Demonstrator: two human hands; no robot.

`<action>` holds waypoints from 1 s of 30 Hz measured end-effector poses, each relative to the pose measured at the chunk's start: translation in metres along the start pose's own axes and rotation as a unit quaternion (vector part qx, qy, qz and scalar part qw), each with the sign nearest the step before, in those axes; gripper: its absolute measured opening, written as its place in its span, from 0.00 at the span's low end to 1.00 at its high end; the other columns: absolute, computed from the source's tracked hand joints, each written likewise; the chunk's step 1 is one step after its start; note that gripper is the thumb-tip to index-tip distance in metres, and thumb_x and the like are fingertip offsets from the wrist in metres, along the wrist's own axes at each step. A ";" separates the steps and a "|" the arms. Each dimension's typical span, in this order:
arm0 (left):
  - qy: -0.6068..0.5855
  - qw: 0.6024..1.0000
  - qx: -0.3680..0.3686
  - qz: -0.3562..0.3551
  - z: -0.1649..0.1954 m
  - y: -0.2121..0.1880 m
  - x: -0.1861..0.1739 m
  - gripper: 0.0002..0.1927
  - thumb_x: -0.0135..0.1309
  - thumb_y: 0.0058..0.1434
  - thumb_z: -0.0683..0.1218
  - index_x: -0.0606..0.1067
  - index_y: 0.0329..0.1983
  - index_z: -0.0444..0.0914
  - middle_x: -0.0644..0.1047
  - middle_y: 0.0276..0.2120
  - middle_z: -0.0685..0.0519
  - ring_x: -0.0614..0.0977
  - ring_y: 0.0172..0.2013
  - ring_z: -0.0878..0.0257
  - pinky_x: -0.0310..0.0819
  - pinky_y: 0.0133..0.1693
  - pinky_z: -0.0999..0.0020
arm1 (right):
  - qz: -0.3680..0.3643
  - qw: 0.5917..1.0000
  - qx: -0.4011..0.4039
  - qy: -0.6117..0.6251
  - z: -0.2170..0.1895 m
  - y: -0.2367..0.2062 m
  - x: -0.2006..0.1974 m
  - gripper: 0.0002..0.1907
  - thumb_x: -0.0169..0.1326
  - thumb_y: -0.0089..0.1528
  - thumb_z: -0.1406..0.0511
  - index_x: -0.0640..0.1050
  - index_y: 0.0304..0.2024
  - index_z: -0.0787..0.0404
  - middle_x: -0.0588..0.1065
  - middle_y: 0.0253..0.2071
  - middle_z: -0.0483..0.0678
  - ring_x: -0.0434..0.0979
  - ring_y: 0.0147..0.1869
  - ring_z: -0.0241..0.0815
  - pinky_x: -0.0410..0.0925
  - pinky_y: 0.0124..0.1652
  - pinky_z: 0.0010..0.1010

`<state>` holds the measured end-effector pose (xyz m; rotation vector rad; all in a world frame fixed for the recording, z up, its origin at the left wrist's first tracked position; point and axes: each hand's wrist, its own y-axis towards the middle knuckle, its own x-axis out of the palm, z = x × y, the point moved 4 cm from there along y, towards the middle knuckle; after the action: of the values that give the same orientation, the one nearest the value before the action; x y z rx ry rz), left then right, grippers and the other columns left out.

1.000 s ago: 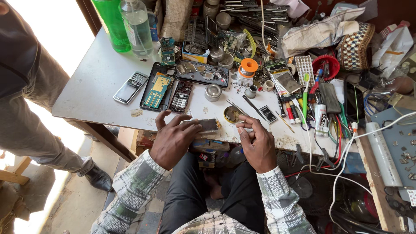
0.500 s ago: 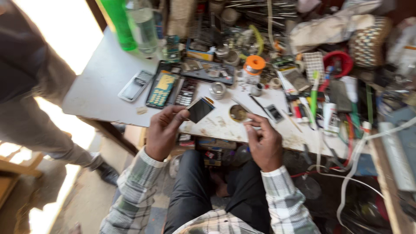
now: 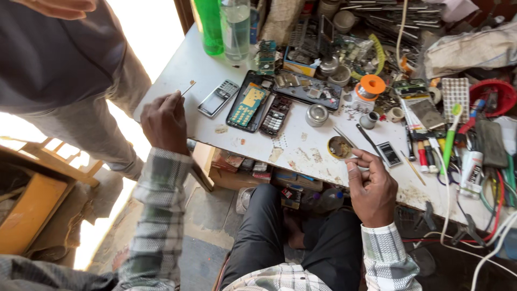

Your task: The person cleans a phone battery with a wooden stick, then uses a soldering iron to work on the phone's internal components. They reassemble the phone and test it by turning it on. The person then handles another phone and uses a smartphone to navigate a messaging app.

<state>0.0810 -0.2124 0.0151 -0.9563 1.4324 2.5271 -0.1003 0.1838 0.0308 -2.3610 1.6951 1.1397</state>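
Note:
My left hand (image 3: 164, 121) is out past the white table's (image 3: 177, 64) left edge, pinching a thin stick-like tool (image 3: 188, 87) whose pale tip points up and right. My right hand (image 3: 371, 186) hovers at the table's front edge with its fingers curled; what lies inside them is hidden. Just above it are a small round tin (image 3: 339, 146), tweezers (image 3: 343, 136) and a dark screwdriver (image 3: 369, 140). A grey keypad phone (image 3: 218, 98), an opened phone with a green board (image 3: 247, 105) and a black keypad phone (image 3: 276, 115) lie between my hands.
Another person in grey clothes (image 3: 64, 70) stands close at the left. A green bottle (image 3: 207, 24) and a clear bottle (image 3: 235, 24) stand at the back. Pens, cables and a red bowl (image 3: 493, 97) crowd the right; an orange spool (image 3: 371, 86) sits mid-table.
My left hand let go of the dark flat part it lifted and swung left off the table, now holding the thin tool. My right hand dropped slightly toward the front edge.

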 end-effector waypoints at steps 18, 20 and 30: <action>-0.327 0.893 0.135 -0.277 0.250 -0.068 0.038 0.41 0.68 0.53 0.49 0.65 0.69 0.38 0.78 0.50 0.44 0.77 0.47 0.46 0.70 0.49 0.52 | 0.036 0.996 0.002 0.081 0.021 0.013 -0.029 0.17 0.55 0.66 0.69 0.71 0.57 0.65 0.77 0.51 0.47 0.79 0.42 0.33 0.71 0.30 0.22; -0.294 0.894 0.121 -0.316 0.269 -0.071 0.051 0.46 0.68 0.51 0.49 0.61 0.71 0.38 0.76 0.49 0.44 0.74 0.45 0.45 0.67 0.46 0.51 | 0.069 0.997 0.011 0.031 0.019 0.019 -0.043 0.17 0.55 0.66 0.69 0.71 0.57 0.64 0.77 0.52 0.48 0.80 0.45 0.36 0.73 0.32 0.24; -0.235 0.906 0.090 -0.340 0.293 -0.069 0.082 0.49 0.65 0.54 0.46 0.54 0.76 0.39 0.75 0.47 0.43 0.74 0.45 0.45 0.66 0.47 0.49 | 0.001 0.986 -0.054 -0.161 0.012 0.046 -0.039 0.28 0.65 0.58 0.64 0.71 0.59 0.58 0.82 0.45 0.48 0.82 0.42 0.49 0.74 0.40 0.40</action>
<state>-0.0996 0.0419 0.0253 -0.6027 0.9423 1.8859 -0.1506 0.2014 0.0613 -2.0837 1.5617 1.5497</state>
